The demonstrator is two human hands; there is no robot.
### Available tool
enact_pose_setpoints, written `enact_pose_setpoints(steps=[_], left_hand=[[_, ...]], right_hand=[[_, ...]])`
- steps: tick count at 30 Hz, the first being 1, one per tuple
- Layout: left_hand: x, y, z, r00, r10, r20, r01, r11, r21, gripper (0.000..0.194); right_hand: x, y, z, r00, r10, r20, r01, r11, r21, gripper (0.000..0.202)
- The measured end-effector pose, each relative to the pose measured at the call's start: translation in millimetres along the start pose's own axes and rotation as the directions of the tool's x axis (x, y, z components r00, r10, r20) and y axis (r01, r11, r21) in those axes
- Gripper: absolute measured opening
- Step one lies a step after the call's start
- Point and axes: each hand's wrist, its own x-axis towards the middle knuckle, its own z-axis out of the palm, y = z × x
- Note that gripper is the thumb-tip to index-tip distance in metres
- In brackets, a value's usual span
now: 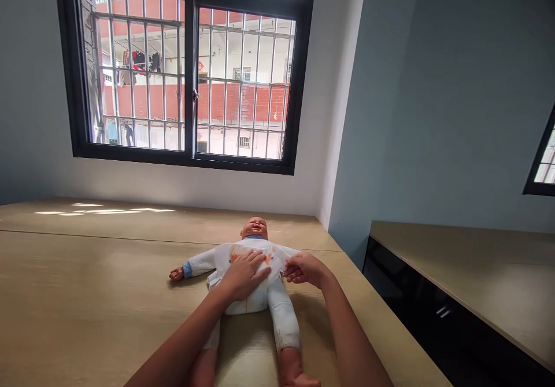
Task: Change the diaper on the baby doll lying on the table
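A baby doll (255,225) in a white outfit with blue cuffs and collar lies on its back on the table, head toward the window. Over its belly and chest spreads a white diaper (223,255) with an orange print. My left hand (248,274) rests flat on the front of the diaper, fingers stretched out. At the doll's side, on the right, my right hand (304,269) is closed in a pinch at the diaper's side edge. What lies between those fingertips is partly hidden. The doll's legs (284,317) extend toward me, between my forearms.
The doll lies on a wooden table (108,294) with a seam across its far part. Behind it, a barred window (191,80) is set in the wall. To the right, across a dark gap, stands a second table (477,271).
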Motion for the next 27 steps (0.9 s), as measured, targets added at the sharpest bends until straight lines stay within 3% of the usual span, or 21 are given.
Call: enact_pose_setpoints(steps=[3, 5, 8, 15, 20, 21, 23, 25, 27], left_hand=[[1, -2, 1.7, 1.0, -0.008, 0.001, 0.008, 1.0, -0.004, 0.06], [1, -3, 1.7, 1.0, -0.001, -0.006, 0.001, 1.0, -0.011, 0.058], [-1, 0, -0.5, 1.0, 0.009, -0.013, -0.01, 1.0, -0.014, 0.056], [-18, 14, -12.0, 0.999, -0.036, 0.025, 0.036, 0.999, 0.009, 0.055], [-33, 18, -16.3, 0.999, -0.031, 0.043, 0.03, 1.0, 0.007, 0.055], [-34, 19, -17.8, 0.999, -0.026, 0.042, 0.025, 1.0, 0.009, 0.054], [-30, 22, -22.7, 0.999, 0.004, 0.043, -0.005, 1.0, 0.013, 0.051], [-21, 26, -29.8, 0.998, 0.016, 0.058, -0.017, 0.999, 0.03, 0.045], [-7, 31, -37.5, 0.994, -0.022, 0.108, 0.014, 0.997, 0.076, 0.04]], right_hand=[[-7, 1, 6, 0.979, 0.079, 0.188, -0.052, 0.988, -0.145, 0.03], [-10, 1, 11, 0.962, 0.105, 0.253, -0.049, 0.975, -0.217, 0.035], [-13, 2, 20, 0.929, 0.151, 0.338, -0.043, 0.951, -0.306, 0.025], [-12, 7, 41, 0.837, 0.312, 0.45, -0.122, 0.908, -0.401, 0.021], [-11, 4, 32, 0.748, 0.369, 0.552, -0.117, 0.892, -0.437, 0.023], [-12, 2, 26, 0.761, 0.357, 0.541, -0.109, 0.893, -0.436, 0.021], [-13, 1, 10, 0.858, 0.278, 0.431, -0.085, 0.906, -0.415, 0.013], [-12, 1, -5, 0.955, 0.172, 0.241, -0.064, 0.915, -0.399, 0.005], [-9, 5, -16, 0.993, 0.097, 0.065, -0.062, 0.91, -0.41, 0.01]])
